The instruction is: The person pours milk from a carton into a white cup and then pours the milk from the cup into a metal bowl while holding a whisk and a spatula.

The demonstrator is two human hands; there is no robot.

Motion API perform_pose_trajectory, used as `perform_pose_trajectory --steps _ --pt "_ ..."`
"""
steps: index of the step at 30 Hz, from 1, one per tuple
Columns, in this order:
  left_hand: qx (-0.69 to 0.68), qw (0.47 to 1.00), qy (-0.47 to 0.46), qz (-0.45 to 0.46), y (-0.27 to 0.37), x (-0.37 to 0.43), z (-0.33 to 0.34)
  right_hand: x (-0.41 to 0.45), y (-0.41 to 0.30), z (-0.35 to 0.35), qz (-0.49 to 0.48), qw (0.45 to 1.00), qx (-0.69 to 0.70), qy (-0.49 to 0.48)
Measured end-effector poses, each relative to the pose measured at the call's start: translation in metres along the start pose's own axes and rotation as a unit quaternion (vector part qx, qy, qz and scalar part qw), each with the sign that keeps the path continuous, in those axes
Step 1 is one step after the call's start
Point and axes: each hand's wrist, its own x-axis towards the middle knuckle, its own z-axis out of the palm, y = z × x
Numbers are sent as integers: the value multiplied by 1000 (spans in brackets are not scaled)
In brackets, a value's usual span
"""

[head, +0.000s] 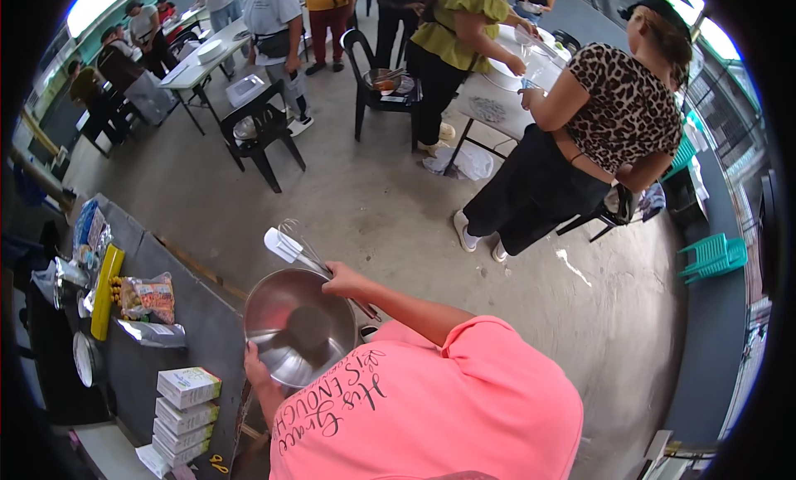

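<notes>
A large stainless steel mixing bowl [301, 327] is tilted in front of my pink shirt, its inside facing up. My left hand [258, 368] grips the bowl's rim at the lower left. At the bowl's upper right, my right hand [348, 282] is closed round the handles of a white-headed spatula [285, 245] and a wire balloon whisk [305, 240]. Their heads point up and left past the rim, and the handle ends stick out below the hand. Whether the right fingers also touch the rim, I cannot tell.
On the dark counter [205, 318] at left lie stacked boxes [186, 387], a yellow roll [107, 292], a silver pouch [152, 333] and a snack bag [149, 296]. A person in leopard print [622, 107] stands at upper right. A black chair [261, 129] stands ahead.
</notes>
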Motion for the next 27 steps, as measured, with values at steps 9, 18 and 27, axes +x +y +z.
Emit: perform_pose_trajectory --steps 9,18,27 --pt "122 991 -61 -3 -36 -3 26 -101 34 -8 94 987 53 122" --pt "159 987 -32 -21 -7 -50 49 -136 63 8 126 972 74 186" --pt "224 973 23 58 -23 -53 38 -129 67 -2 60 981 147 115"
